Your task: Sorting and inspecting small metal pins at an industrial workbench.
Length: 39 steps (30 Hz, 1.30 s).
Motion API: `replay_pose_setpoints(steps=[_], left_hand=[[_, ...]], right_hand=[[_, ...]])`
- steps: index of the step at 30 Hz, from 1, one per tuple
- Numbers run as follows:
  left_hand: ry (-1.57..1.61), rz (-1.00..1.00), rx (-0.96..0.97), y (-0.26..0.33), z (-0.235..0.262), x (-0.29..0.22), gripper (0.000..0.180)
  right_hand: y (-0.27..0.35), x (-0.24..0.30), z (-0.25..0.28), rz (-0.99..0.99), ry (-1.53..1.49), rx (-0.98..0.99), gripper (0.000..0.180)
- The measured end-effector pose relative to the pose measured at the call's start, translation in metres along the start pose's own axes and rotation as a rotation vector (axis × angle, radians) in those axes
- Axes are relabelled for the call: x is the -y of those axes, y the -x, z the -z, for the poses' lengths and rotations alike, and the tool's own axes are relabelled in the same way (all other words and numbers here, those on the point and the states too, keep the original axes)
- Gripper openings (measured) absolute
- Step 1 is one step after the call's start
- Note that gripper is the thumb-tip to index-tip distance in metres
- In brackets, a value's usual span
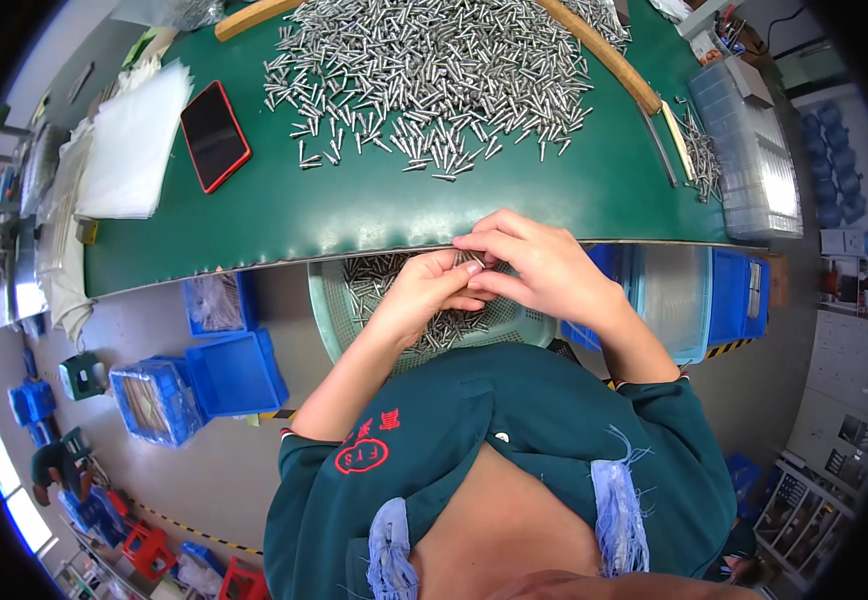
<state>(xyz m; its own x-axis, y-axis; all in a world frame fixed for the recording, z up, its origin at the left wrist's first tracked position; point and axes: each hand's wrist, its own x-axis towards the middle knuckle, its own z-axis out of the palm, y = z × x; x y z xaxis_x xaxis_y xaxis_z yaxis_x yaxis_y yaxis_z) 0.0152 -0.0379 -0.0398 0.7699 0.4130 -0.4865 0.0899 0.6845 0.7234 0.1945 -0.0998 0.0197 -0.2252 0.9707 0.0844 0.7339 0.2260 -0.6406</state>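
Close together at the table's near edge, my left hand and my right hand meet above a pale green plastic basket. A few small silvery metal pins show between the fingertips of both hands. My left fingers are curled, with the thumb pressed toward the pins. My right thumb and fingers close around them from the other side. How many there are is hidden by the fingers. Many similar metal parts lie in the basket below. A large heap of such pins spreads over the green tabletop beyond my hands.
Curved wooden strips flank the heap. On the left lie a red-edged phone and white sheets. Clear plastic boxes and a small pile of longer pins sit at right. Blue crates stand on the floor.
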Motion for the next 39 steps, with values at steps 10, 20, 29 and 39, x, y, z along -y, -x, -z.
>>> replay_pose_setpoints(steps=[10, 20, 29, 39], left_hand=[[-0.289, -0.073, -0.047, 0.023, -0.003, -0.021, 0.023], [-0.298, -0.035, 0.018, 0.026, 0.0, -0.024, 0.022], [-0.375, -0.087, -0.045, 0.028, -0.004, -0.02, 0.022], [-0.721, -0.181, -0.096, 0.039, -0.008, -0.03, 0.015]], right_hand=[[0.002, -0.008, -0.006, -0.088, -0.483, 0.023, 0.026], [0.0, -0.006, -0.002, -0.132, -0.646, 0.103, 0.027], [0.001, -0.008, -0.005, -0.108, -0.625, 0.089, 0.021], [0.002, 0.002, -0.016, -0.076, -0.499, -0.024, 0.01]])
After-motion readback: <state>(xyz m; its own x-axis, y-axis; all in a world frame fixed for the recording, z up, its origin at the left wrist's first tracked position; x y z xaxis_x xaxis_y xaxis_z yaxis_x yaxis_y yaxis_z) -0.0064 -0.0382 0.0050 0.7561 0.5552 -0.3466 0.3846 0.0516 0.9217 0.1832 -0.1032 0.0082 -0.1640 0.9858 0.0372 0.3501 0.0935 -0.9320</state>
